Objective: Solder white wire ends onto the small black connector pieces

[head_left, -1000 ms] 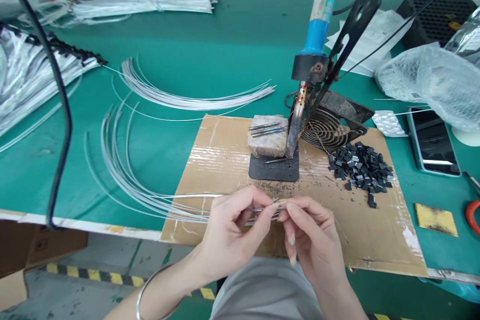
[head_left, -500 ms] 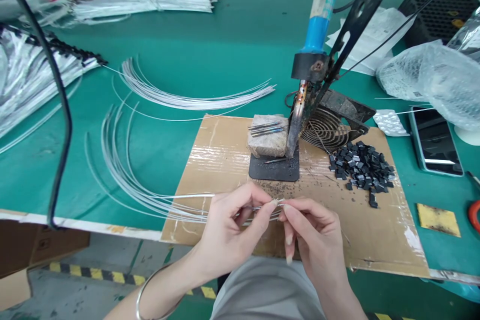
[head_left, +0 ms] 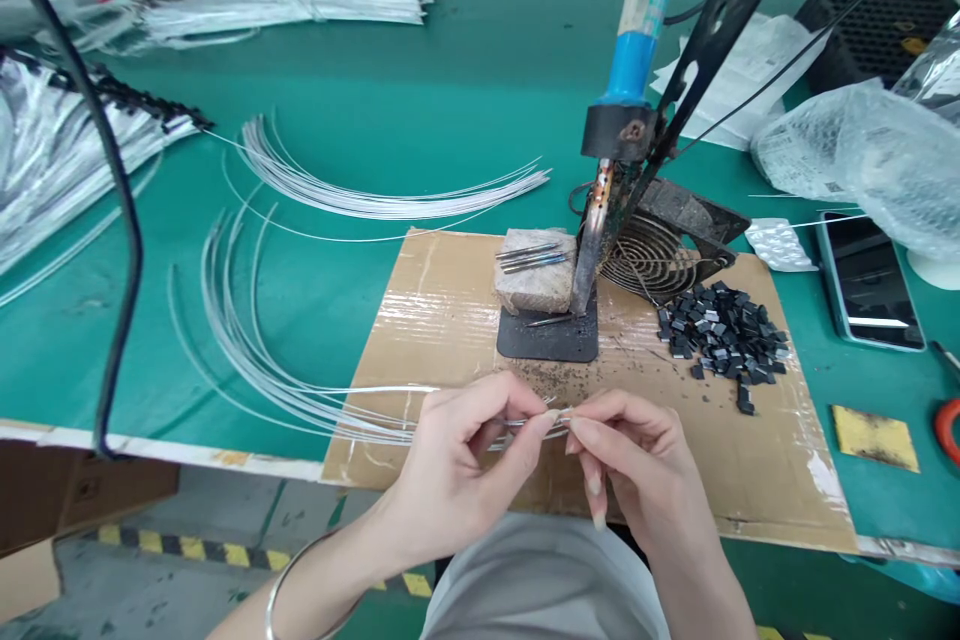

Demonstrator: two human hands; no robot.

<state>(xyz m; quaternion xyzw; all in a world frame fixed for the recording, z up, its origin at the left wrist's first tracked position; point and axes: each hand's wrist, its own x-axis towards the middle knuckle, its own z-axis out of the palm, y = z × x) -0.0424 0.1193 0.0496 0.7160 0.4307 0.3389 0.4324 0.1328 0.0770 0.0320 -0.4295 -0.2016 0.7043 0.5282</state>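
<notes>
Thin white wires (head_left: 300, 400) curve in from the left and pass under my left hand (head_left: 472, 465). Its thumb and index finger pinch a wire close to the tip. My right hand (head_left: 634, 455) meets it there, thumb and forefinger closed on the wire's end; the other fingers curl below. Exactly what is at the tip is too small to make out. Both hands are over a cardboard sheet (head_left: 420, 300). Beyond them, a blue-handled soldering iron (head_left: 649, 10) points down beside a stone block (head_left: 534, 275) with thin metal rods on it.
A heap of small black parts (head_left: 724, 335) lies right of the hands, near a small fan (head_left: 660, 250). Further right are a phone (head_left: 870, 280) and a yellow sponge (head_left: 875, 437). Another wire bundle (head_left: 390, 200) lies behind; a black cable (head_left: 112, 170) hangs at left.
Both hands have shifted slightly right and down, with the pinched wire end between them. My right hand's lower fingers have moved a little rightward.
</notes>
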